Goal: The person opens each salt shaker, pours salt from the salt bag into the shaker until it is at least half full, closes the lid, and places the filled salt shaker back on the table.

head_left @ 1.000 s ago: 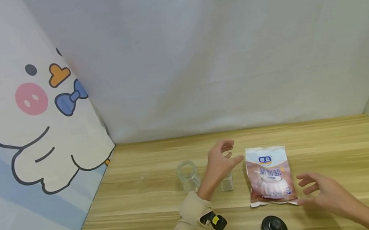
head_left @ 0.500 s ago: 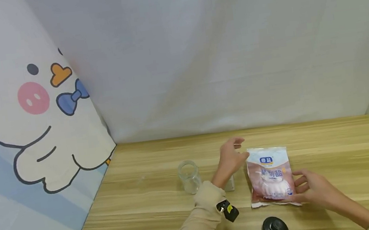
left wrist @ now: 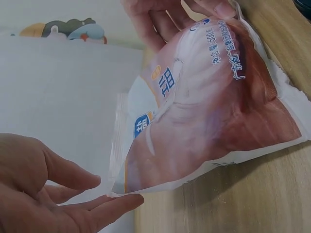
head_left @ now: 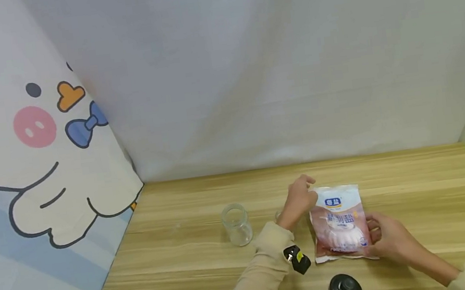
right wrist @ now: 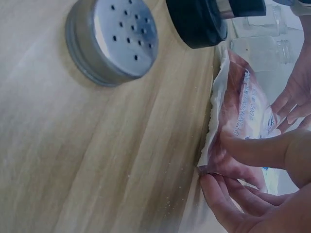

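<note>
Head view, near edge: a black lid [head_left: 346, 288] lies by the counter's [head_left: 179, 277] near edge; the right wrist view adds a perforated metal cap [right wrist: 129, 41] beside it.
Right hand [head_left: 391, 237]: pinching the bag's near-right corner, thumb on the print, other fingers beneath.
Salt bag [head_left: 340, 226]: print up, right of the counter's middle, between near and far edges; whether its top seam is sealed, I cannot tell.
Glass jars: a round jar [head_left: 238, 227] towards the counter's left edge; a second jar [right wrist: 255, 54] mostly behind the left wrist in the head view.
Left hand [head_left: 300, 200]: at the bag's far-left corner, fingers parted, no firm grip.
Slip risk: lifted now, the bag would probably sag and twist, being gripped at one corner only.
Knock risk: a leftward sweep of the left wrist could topple the second jar.
Spill risk: if any seam gapes, squeezing may push salt out.
</note>
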Motion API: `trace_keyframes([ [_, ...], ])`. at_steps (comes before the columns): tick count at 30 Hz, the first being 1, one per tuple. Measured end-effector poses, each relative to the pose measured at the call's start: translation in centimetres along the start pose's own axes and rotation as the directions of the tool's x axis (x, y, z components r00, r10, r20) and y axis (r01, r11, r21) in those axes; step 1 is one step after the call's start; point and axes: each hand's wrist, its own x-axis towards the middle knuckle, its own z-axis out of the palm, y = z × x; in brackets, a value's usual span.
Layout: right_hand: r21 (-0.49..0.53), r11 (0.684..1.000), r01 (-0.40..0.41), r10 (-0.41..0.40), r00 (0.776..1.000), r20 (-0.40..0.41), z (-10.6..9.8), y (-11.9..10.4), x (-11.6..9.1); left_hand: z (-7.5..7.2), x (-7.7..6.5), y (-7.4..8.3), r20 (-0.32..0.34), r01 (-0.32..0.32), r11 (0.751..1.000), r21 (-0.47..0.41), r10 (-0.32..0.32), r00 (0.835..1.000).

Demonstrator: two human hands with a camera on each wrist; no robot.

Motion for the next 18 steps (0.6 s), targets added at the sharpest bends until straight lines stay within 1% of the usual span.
trace_keyframes([
  [3,-0.01,1.0,0.024,-0.024,1.0,-0.013,0.18,0.13,0.04,-0.07,0.11,0.0,-0.004,-0.013,1.0,0.02,0.013,1.0],
  [5,-0.01,0.999,0.044,-0.044,0.999,-0.013,0.3,0.19,0.05,-0.13,0.2,-0.03,-0.005,-0.018,1.0,0.02,0.018,1.0],
  [8,-0.012,0.999,0.05,-0.05,0.999,-0.01,0.37,0.19,0.08,-0.19,0.38,-0.01,-0.004,-0.025,1.0,0.014,0.025,1.0],
  [14,-0.042,0.996,0.081,-0.081,0.997,0.003,0.37,0.43,0.02,-0.08,0.47,0.03,0.006,-0.022,1.0,-0.021,0.022,1.0],
  [18,-0.009,0.994,0.11,-0.11,0.993,0.039,0.54,0.8,-0.18,-0.1,0.22,0.19,-0.001,-0.025,0.998,-0.052,0.025,1.0],
])
